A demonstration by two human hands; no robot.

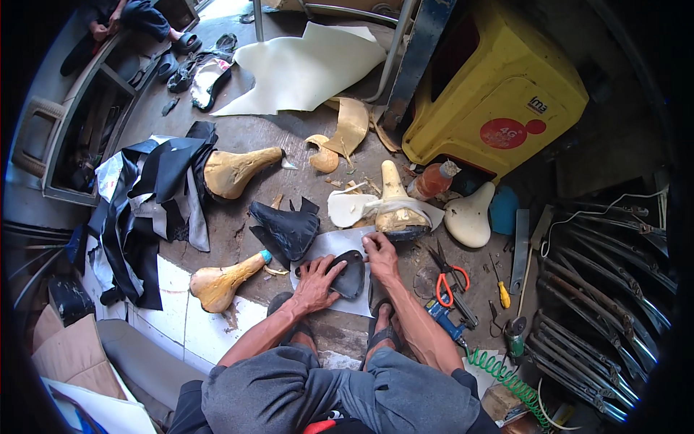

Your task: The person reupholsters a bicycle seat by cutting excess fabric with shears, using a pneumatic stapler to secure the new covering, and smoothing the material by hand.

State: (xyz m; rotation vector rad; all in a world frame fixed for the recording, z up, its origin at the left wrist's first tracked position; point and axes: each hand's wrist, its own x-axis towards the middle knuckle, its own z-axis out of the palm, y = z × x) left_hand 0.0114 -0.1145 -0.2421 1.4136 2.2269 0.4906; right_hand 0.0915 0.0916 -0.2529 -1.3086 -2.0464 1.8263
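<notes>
A black saddle-shaped piece lies on a white sheet on the floor between my feet. My left hand rests with spread fingers on the sheet, its fingertips against the left edge of the piece. At the upper right of the piece, my right hand has its fingers curled and pressed together; whatever they pinch is too small to make out. Just beyond my left hand sits a black-covered bicycle saddle. A foam saddle with a pale strip across it stands beyond my right hand.
Scissors with orange handles, a blue air stapler on a green coiled hose and a yellow screwdriver lie right. Bare foam saddles and black scraps lie left. Metal tubes crowd the far right. A bottle stands beyond.
</notes>
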